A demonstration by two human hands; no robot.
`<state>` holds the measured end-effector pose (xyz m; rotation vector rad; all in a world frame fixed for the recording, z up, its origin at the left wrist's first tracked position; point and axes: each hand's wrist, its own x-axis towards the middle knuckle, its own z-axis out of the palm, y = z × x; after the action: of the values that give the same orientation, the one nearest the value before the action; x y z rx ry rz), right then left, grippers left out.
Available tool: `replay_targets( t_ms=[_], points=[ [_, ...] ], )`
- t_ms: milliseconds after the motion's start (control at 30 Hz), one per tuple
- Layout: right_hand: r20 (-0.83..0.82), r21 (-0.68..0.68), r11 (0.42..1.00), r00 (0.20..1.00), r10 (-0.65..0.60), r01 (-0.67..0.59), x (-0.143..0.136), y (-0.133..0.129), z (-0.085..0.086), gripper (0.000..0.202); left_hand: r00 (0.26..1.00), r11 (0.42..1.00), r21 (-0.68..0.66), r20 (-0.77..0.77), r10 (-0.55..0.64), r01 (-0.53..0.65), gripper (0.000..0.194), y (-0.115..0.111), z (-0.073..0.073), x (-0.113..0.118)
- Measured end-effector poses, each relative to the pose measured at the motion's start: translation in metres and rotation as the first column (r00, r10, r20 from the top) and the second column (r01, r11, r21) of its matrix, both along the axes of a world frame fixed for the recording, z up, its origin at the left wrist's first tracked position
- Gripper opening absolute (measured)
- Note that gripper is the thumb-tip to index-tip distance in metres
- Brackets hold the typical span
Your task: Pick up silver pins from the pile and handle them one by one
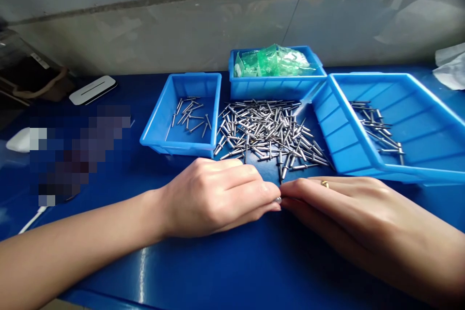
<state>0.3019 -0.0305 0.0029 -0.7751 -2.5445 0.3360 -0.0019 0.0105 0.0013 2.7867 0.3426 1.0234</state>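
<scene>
pile of blind rivets (269, 128) on the tabletop (218, 271), left hand (221, 198) at its near side pinching a small metal piece (278, 199), right hand (334, 208) just beside, grip hidden, left bin (178, 147) and right bin (425, 175) flanking the pile, far bin (276, 89) holding green plastic (271, 60)

Clock off rivet pile (267, 131): 6, left hand (218, 198) pinching small metal piece (278, 199), right hand (348, 213) fingertips close against it | 9, small bin (178, 146), few rivets (191, 115) | 12, rear bin (272, 88), green packets (272, 60) | 3, large bin (428, 140), scattered rivets (376, 123).
</scene>
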Motion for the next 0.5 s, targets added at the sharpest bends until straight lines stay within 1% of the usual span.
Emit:
replay_targets(
  t_ms=[133, 233, 367, 500],
  points=[
    [0.009, -0.025, 1.0, 1.0, -0.013, 0.013, -0.003, 0.0, -0.001, 0.033, 1.0, 1.0, -0.001, 0.007, -0.027, 0.027, 0.026, -0.001, 0.0, 0.001],
    [0.004, 0.01, 0.999, 0.999, -0.049, 0.048, -0.007, 0.0, 0.0, 0.032, 0.999, 1.0, 0.016, 0.04, -0.012, 0.012, 0.024, -0.003, -0.001, 0.004],
    [-0.046, 0.065, 0.994, 0.995, -0.087, 0.09, -0.012, -0.003, 0.005, 0.042, 0.999, 0.999, -0.032, 0.016, 0.039, -0.039, 0.024, -0.006, -0.002, 0.005],
    [-0.034, 0.075, 0.993, 0.996, -0.087, 0.09, -0.013, -0.007, 0.011, 0.053, 0.997, 0.998, -0.007, -0.056, 0.057, -0.058, 0.029, -0.004, -0.001, 0.003]
  ],
)
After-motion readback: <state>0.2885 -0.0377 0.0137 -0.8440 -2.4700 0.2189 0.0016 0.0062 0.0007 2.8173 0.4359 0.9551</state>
